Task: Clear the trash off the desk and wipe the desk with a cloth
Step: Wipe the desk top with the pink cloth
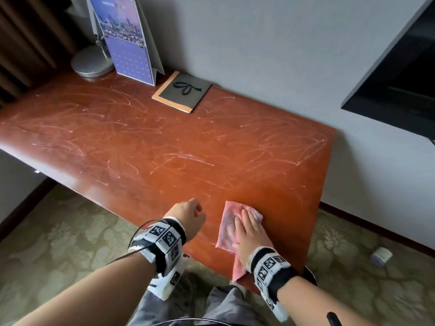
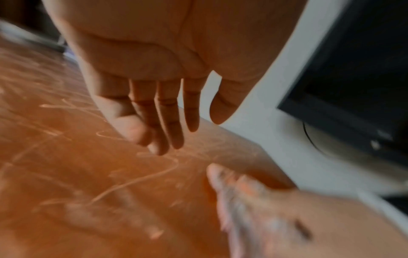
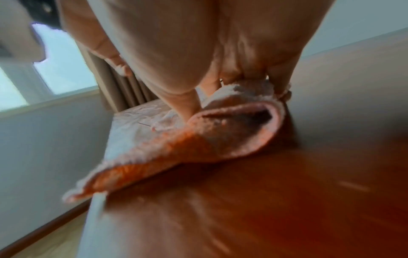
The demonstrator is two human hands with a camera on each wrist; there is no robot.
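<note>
- While the pink cloth (image 1: pixel 231 225) lies flat at the desk's near right corner, its trailing tail hangs past the front edge, and that's the risk: a fast stroke could drag the tail off and pull the whole cloth from under the palm.
- Right hand (image 1: pixel 250 228) lies on top, fingers straight and together, pressing down rather than gripping; the cloth spreads out to the left of the fingers and back under the wrist, and the right wrist view shows a fold bunched up beneath the palm.
- Bunching like that could leave streaks, in my judgement, since less fabric meets the wood.
- Left hand (image 1: pixel 189 214) hovers just beside the cloth, holding nothing, fingers hanging loosely.
- Pale swirl marks cover most of the desk (image 1: pixel 141 142), so plenty of wiping looks left.
- Further back, a dark booklet (image 1: pixel 182 91), a standing calendar (image 1: pixel 127 43) and a lamp base (image 1: pixel 90 63) sit by the wall; a wide sweep could knock them.
</note>
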